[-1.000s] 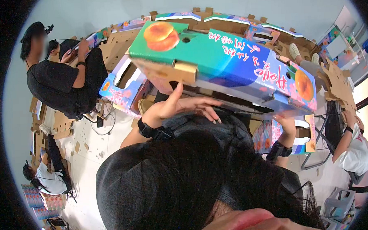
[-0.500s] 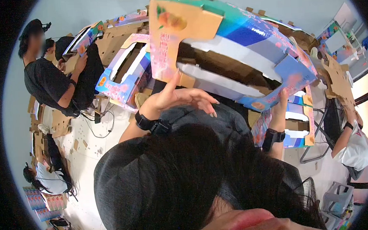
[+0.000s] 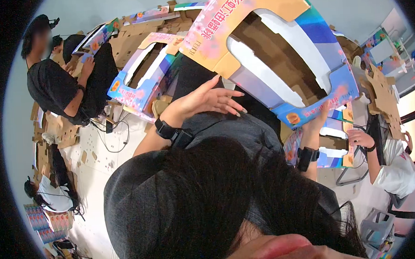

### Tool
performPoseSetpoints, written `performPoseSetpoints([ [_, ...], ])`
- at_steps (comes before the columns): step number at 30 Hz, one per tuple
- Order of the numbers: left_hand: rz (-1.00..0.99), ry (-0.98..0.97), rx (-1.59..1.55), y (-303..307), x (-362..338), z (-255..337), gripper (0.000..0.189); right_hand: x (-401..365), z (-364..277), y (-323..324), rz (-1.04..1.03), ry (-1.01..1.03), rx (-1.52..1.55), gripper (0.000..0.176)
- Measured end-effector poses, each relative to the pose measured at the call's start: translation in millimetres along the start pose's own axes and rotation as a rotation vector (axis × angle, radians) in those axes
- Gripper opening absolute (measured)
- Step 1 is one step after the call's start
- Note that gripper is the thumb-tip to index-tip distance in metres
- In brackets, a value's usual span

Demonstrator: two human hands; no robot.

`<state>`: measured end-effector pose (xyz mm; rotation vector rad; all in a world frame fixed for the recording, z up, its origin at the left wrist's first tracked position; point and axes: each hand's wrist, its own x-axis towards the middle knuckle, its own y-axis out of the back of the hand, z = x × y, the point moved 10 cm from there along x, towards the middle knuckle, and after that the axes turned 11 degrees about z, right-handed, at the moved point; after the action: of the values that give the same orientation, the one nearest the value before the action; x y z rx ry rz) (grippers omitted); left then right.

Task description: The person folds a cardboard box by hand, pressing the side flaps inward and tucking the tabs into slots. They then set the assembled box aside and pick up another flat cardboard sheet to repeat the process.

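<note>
A printed box [image 3: 283,61] with a cut-out opening, white flaps and a brown inside is held up tilted in front of the person's lap, its near right end gripped by the right hand [image 3: 317,120]. The left hand [image 3: 208,100] is held palm up, its fingers loosely spread; its thumb is raised close to the box's near left corner, though whether it is touched cannot be told. To the left, a second box [image 3: 161,66] is placed, and to the right a third box [image 3: 333,151] is touched at its edge by a co-worker's hand [image 3: 360,138]. Farther left, a box [image 3: 101,40] is handled by a person in black [image 3: 53,90], near brown cardboard sheets [image 3: 134,40].
</note>
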<state>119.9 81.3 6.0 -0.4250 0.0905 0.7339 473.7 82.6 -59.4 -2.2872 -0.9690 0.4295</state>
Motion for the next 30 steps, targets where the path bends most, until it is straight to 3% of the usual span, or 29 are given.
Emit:
performPoseSetpoints([
  [5,0.054,-0.003,0.048,22.3,5.2,-12.1,0.075,-24.6,-12.5,-25.4,-0.073,-0.032,0.067,0.059],
  [8,0.098,-0.168,0.184,10.6,4.7,5.0,0.074,-32.5,-19.9,-46.9,-0.105,-0.010,0.086,0.060],
  [9,0.082,-0.156,0.094,13.5,10.5,3.5,0.085,-36.5,-17.5,-52.6,-0.078,-0.042,0.100,0.061],
  [12,0.155,-0.384,0.284,-3.0,10.4,22.1,0.102,-59.1,-3.6,-72.9,-0.034,-0.130,0.117,0.062],
  [13,0.186,-0.420,0.390,-0.5,14.7,22.3,0.118,-69.8,3.4,-81.3,-0.044,-0.156,0.104,0.062],
  [16,0.284,-0.689,0.557,-16.9,6.0,42.4,0.126,-87.7,32.1,-92.3,-0.145,-0.251,0.027,0.064],
  [18,0.363,-0.469,0.430,1.8,11.3,27.9,0.121,-103.2,53.5,-97.6,-0.298,-0.372,0.006,0.064],
  [19,0.392,-0.447,0.309,7.2,9.6,28.1,0.117,-107.4,60.5,-99.4,-0.390,-0.406,-0.049,0.064],
  [21,0.460,-0.466,0.237,17.1,0.2,36.5,0.101,-116.0,70.8,-102.8,-0.569,-0.476,-0.161,0.064],
  [24,0.553,-0.477,0.128,36.9,-14.0,37.2,0.088,-109.8,68.3,-94.8,-0.566,-0.355,-0.431,0.067],
  [25,0.626,-0.503,0.047,38.5,-25.7,41.3,0.076,-111.3,65.6,-97.1,-0.622,-0.351,-0.516,0.067],
  [28,0.605,-0.530,-0.146,63.2,-28.9,37.9,0.059,-127.4,52.3,-103.0,-0.735,-0.399,-0.649,0.066],
  [30,0.600,-0.544,-0.204,70.9,-31.5,36.7,0.053,-145.2,53.7,-109.4,-1.069,-0.407,-0.748,0.062],
])
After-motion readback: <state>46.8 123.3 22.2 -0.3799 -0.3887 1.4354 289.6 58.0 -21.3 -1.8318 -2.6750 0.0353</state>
